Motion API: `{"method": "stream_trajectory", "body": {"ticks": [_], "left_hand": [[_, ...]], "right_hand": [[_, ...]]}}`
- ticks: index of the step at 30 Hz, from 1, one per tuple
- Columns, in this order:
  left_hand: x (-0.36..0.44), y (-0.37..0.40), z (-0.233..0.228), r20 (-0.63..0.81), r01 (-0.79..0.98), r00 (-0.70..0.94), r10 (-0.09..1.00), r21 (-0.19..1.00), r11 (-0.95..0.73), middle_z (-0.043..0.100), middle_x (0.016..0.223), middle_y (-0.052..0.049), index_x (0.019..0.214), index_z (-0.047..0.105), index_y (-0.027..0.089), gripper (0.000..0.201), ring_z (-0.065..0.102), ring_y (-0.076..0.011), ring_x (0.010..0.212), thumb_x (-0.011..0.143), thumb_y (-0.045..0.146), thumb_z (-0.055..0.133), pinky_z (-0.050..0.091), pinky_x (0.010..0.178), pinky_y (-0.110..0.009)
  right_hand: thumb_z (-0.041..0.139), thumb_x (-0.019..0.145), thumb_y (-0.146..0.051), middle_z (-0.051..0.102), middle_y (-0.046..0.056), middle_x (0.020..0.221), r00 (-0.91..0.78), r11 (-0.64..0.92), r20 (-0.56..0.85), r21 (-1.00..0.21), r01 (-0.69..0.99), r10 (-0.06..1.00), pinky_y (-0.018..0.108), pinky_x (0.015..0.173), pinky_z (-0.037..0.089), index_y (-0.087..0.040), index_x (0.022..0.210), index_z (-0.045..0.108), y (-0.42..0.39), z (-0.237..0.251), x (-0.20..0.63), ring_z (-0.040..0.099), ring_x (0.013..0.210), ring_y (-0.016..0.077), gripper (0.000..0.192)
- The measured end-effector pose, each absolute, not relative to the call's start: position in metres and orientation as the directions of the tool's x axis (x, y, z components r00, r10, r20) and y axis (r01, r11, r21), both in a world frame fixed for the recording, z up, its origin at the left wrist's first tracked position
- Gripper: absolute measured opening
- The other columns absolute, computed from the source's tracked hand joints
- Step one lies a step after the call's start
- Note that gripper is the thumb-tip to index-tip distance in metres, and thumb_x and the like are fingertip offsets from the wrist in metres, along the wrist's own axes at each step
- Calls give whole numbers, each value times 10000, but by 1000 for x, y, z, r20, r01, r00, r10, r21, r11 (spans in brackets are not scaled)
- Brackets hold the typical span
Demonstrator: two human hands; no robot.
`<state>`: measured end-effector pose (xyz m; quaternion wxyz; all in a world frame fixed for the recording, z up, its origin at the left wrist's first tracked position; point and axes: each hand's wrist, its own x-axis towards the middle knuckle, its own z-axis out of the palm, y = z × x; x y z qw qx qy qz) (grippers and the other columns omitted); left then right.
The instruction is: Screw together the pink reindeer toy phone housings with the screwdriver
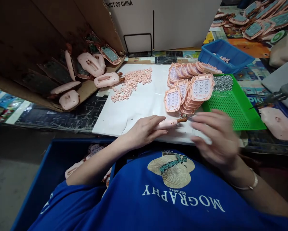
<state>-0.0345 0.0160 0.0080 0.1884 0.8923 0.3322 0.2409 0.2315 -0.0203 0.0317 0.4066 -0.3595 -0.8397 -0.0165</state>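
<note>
My left hand (pixel 150 130) is closed around a pale pink plastic toy casing (pixel 168 124), seen edge-on just above the front edge of the white sheet (pixel 124 112). A brown end piece (pixel 182 119) sticks out of the casing to the right. Close to that end is my right hand (pixel 216 134), smeared by motion, so whether its fingertips pinch anything is unclear. Beyond both hands, pink keypad panels (pixel 201 88) with pale button faces lie in overlapping stacks. Small pink plastic pieces (pixel 134 81) are spread in a loose heap on the sheet.
A green basket (pixel 240 112) holds small silvery metal parts, with a blue bin (pixel 226 53) behind it. At left, a cardboard box (pixel 91 93) contains pink casings. A power screwdriver (pixel 283 91) points in from the right above another casing (pixel 277 123). A blue crate (pixel 45 170) stands below left.
</note>
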Motion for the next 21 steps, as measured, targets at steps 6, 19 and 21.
{"method": "stream_trajectory", "body": {"ticks": [6,19,21], "left_hand": [[-41,8,4,340,503,645,684,485,-715,714,1198,-144,1329,497,147,349,710,-212,1040,1013,290,533,577,861,-335],[-43,14,9,17,295,479,878,938,-179,728,951,-65,1143,651,138,357,676,-173,821,976,442,567,557,742,-294],[-43,17,15,-216,42,457,863,974,222,727,908,-80,1130,650,115,409,677,-160,735,987,481,537,558,653,-270]], "right_hand": [[635,993,-300,753,141,1074,-542,821,678,-165,546,497,519,928,525,-116,1146,664,9,2,180,683,1018,304,242],[599,993,-203,729,90,1259,-444,789,696,-296,538,564,587,1179,368,-212,1191,699,16,23,181,653,1235,297,223],[601,982,-171,712,77,1299,-355,772,734,-354,527,579,580,1179,381,-263,1256,687,16,31,188,646,1254,293,301]]}}
